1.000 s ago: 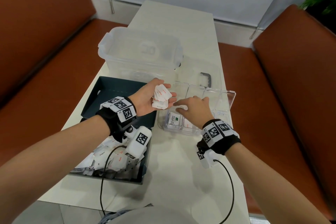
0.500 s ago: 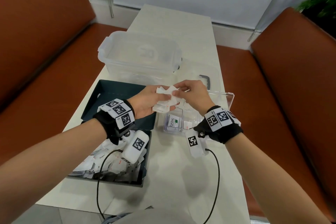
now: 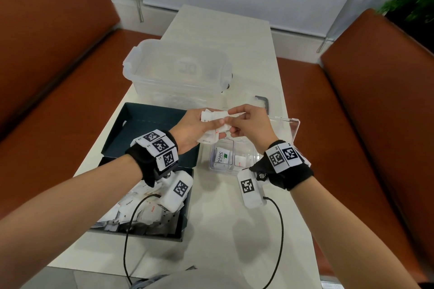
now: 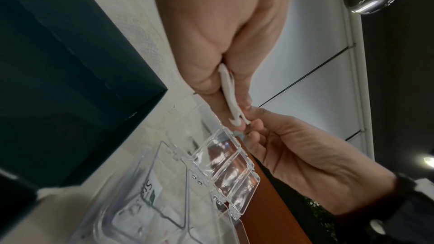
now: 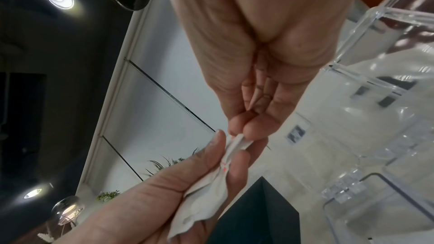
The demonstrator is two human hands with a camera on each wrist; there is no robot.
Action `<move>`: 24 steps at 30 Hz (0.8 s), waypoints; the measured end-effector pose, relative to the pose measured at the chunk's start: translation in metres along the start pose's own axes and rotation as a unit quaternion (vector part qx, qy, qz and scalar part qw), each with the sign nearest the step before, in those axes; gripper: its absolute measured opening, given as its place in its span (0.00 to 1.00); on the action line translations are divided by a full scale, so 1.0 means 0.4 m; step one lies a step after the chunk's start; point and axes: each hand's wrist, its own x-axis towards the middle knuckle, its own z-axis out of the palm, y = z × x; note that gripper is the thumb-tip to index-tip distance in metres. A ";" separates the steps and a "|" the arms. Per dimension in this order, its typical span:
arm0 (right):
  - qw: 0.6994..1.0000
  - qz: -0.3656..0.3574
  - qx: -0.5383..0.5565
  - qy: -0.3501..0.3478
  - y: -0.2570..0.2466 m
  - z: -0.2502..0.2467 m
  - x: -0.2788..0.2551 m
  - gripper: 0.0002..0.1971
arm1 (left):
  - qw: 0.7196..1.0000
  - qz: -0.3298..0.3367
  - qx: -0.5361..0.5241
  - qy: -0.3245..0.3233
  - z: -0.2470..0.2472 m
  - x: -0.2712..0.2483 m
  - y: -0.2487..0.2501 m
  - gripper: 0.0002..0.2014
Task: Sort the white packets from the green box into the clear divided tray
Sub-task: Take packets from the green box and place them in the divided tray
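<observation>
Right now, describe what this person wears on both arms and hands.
Both forearms are bare, with no sleeves or gloves. The left hand and right hand each have a black wrist strap ringed with white tags printed in black squares. A white camera block hangs under each wrist, trailing a black cable.

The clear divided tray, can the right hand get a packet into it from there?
Probably yes: the clear divided tray sits open just below the right hand, nothing between.

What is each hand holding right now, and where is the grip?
The left hand holds a small bunch of white packets across their middle; the right hand pinches the top packet's right end.
</observation>
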 end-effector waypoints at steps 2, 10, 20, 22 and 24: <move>1.000 0.004 -0.001 0.002 -0.001 0.003 0.000 0.10 | 1.000 0.002 0.004 -0.003 0.001 0.000 -0.001 0.18; 0.995 -0.016 -0.101 -0.022 -0.026 -0.019 0.000 0.06 | 0.999 -0.018 0.048 -0.013 0.018 0.003 0.001 0.15; 0.984 0.057 -0.157 0.070 0.046 -0.115 0.005 0.04 | 0.998 -0.045 0.029 0.044 0.026 0.027 -0.020 0.19; 0.969 0.080 -0.227 0.050 0.089 -0.095 -0.010 0.04 | 0.997 -0.049 0.026 0.051 0.018 0.029 -0.022 0.19; 0.950 0.096 -0.293 0.038 0.129 -0.066 -0.024 0.04 | 0.997 -0.049 0.024 0.051 0.015 0.029 -0.024 0.19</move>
